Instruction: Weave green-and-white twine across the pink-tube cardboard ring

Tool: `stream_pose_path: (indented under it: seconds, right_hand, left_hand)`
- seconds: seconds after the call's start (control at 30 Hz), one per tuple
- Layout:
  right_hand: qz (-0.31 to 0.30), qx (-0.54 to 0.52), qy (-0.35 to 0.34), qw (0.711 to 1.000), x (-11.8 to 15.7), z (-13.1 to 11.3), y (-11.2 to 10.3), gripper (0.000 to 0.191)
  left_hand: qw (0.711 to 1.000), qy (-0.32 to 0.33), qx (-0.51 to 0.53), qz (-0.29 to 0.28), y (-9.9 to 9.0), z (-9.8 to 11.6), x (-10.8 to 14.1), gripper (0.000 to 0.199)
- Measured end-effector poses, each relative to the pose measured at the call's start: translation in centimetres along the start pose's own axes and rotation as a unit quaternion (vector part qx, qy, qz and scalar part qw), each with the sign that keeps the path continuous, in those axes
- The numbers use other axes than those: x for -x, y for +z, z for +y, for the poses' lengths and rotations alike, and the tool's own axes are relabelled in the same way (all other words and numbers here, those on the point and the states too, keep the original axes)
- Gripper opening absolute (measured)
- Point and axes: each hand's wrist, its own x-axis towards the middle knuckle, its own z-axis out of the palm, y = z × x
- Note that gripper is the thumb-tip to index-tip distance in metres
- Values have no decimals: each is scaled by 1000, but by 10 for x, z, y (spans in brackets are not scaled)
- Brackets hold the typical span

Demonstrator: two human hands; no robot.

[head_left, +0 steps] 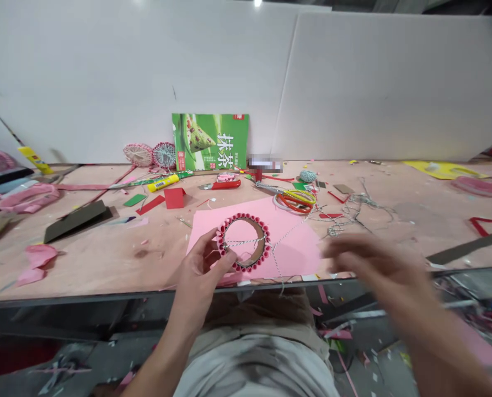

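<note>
Wide plywood counter (105,259) below a white board wall (146,71). Across its front, a pink sheet (295,248); behind that, a green box (210,141) propped against the wall. Right hand (374,259) blurred above the sheet's right side, right fingers (345,248) extended and apart, apparently empty. Left hand (200,270) at the near edge of the sheet, left fingers (208,246) closed around the ring (261,242), thumb and fingertips on its lower left side.

Ring over the pink sheet, contact with the paper impossible to tell. Likely light and fairly stiff: a cardboard band, edged with soft, crushable red-pink paper curls (242,216). Safest hold probably on the bare band, clear of the curls. Thin twine (285,234) across the ring's hole, then off over the sheet, slack and easily tangled.

Just beyond the sheet's far right corner, a wire tangle (349,212), close to the twine. Farther back, red-and-yellow loops (295,201), a red card (174,197), a yellow glue stick (163,183) and a twine ball (308,176).
</note>
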Motion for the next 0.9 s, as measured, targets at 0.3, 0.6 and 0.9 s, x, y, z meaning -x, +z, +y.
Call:
stream_pose_path:
  seconds: [0.3, 0.6, 0.9]
  right_hand:
    - [-169, -84, 43, 981, -6, -1, 84, 32]
    - [-68, -174, 79, 979, 6, -24, 58, 37]
    - [24, -231, 104, 967, 1, -22, 37, 28]
  left_hand:
    - [1000, -12, 27, 12, -8, 2, 0, 62]
    - [1000, 6, 11, 26, -6, -1, 2, 61]
    - [1000, 12, 9, 16, -11, -5, -1, 55]
